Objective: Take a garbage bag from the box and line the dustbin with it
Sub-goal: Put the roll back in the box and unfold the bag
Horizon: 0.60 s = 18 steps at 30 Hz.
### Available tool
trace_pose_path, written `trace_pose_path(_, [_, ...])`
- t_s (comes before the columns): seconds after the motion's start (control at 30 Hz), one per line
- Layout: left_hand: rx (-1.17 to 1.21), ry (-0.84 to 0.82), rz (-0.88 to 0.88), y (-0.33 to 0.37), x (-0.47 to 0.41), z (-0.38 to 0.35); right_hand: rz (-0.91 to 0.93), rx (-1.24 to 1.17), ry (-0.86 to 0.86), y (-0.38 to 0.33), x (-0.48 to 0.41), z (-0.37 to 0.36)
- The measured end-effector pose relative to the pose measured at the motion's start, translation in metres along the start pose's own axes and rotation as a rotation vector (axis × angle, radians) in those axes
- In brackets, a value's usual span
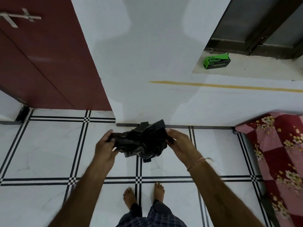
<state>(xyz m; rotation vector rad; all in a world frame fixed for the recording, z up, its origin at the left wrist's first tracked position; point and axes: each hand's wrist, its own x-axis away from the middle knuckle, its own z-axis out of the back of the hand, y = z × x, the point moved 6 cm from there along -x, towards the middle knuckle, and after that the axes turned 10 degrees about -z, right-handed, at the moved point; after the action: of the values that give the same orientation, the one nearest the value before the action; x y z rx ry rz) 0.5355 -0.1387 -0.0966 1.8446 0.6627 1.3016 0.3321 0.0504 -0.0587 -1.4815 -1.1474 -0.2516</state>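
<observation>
Left hand (pixel 105 145) and right hand (pixel 177 141) each pinched an opposite end of the crumpled black garbage bag (pixel 141 141), held in the air between them at about waist height over the tiled floor (pixel 49 145), its long axis running left to right across the body. The green box (pixel 217 61) sat well apart on the ledge (pixel 246 69) up and to the right, nearer the right hand. No dustbin was in view (so which way the bag must travel cannot be judged); opening the bag's mouth looked like the step in hand.
</observation>
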Motion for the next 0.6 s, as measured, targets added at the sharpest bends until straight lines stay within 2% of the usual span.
trace_pose_path(0.03, [-0.116,-0.025,-0.124,0.014,0.005,-0.019,0.077,0.049,-0.020,-0.011,0.002,-0.016])
trace_pose_path(0.07, [-0.254,-0.029,-0.351,0.038,0.012,-0.039,0.224,0.115,-0.003,-0.029,0.008,-0.031])
trace_pose_path(0.13, [-0.497,-0.085,-0.884,0.082,0.036,-0.079,0.663,0.317,0.144,-0.064,0.022,-0.049])
trace_pose_path(0.17, [-0.605,-0.145,-1.034,0.081,0.039,-0.090,0.825,0.491,0.226,-0.063,0.023,-0.052])
trace_pose_path(0.2, [-0.723,-0.209,-1.046,0.069,0.033,-0.095,0.830,0.677,0.278,-0.050,0.015,-0.052])
trace_pose_path(0.23, [-0.791,-0.254,-0.940,0.047,0.024,-0.087,0.684,0.806,0.302,-0.023,-0.001,-0.040])
trace_pose_path(0.3, [-0.884,-0.262,-0.700,0.000,0.011,-0.056,0.358,0.858,0.343,0.029,-0.027,0.006])
trace_pose_path(0.4, [-0.952,-0.256,-0.504,-0.024,-0.004,-0.022,0.225,0.634,0.332,0.040,-0.042,0.050])
trace_pose_path(0.47, [-0.978,-0.277,-0.395,-0.026,-0.009,-0.015,0.153,0.523,0.228,0.040,-0.044,0.056])
trace_pose_path(0.53, [-0.982,-0.347,-0.375,-0.025,-0.010,-0.014,0.108,0.442,0.122,0.041,-0.041,0.050])
trace_pose_path(0.6, [-0.940,-0.357,-0.391,-0.018,-0.010,-0.014,0.130,0.374,0.093,0.039,-0.034,0.045])
